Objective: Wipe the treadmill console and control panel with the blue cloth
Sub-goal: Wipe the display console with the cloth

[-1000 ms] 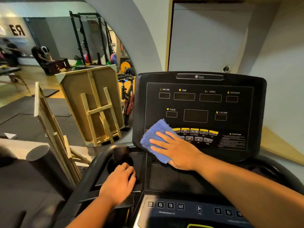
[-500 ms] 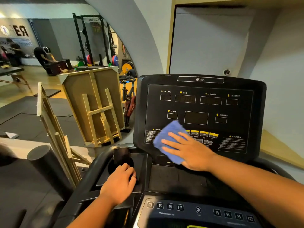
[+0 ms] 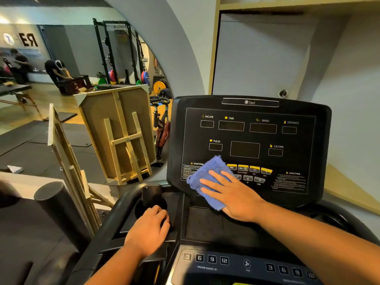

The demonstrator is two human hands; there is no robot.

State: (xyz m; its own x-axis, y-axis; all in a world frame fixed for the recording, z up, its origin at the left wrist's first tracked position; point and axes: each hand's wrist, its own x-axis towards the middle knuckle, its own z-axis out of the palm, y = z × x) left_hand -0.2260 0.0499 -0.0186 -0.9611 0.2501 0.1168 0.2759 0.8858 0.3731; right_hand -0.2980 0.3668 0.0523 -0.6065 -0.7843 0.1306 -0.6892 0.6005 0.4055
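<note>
Nearest the camera, the lower control panel (image 3: 236, 264) shows its numbered keys, 3, 6, 9 and 12, in two groups with a fan symbol between them. Just above and to the left, the left hand (image 3: 148, 231) rests palm down on the black tray beside the cup holder (image 3: 152, 204), fingers curled over the tray's edge; whether it grips anything underneath I cannot tell. A dark phone (image 3: 152, 195) stands upright in that cup holder, just beyond the fingertips.

Across to the right, the right hand (image 3: 232, 195) lies flat with fingers spread, pressing the blue cloth (image 3: 207, 179) against the lower left part of the treadmill console (image 3: 250, 149). It holds the cloth by pressure, not by a closed grasp. The folded cloth covers the right edge of the left caution text and the first yellow button, and its lower corner hangs over the console's bottom edge. The remaining yellow buttons (image 3: 255, 169) show just to the right of the cloth, with arrow keys beneath them.

Higher on the console, the dark displays read INCLINE, TIME, SPEED, DISTANCE, PULSE and CALORIE, all unlit.

To the left stands a black foam roller (image 3: 55, 204) on end, and wooden easels (image 3: 121, 136) lean beside a mirror (image 3: 61, 79). Its reflection shows a squat rack (image 3: 117, 52), coloured weight plates and people in the distance.
</note>
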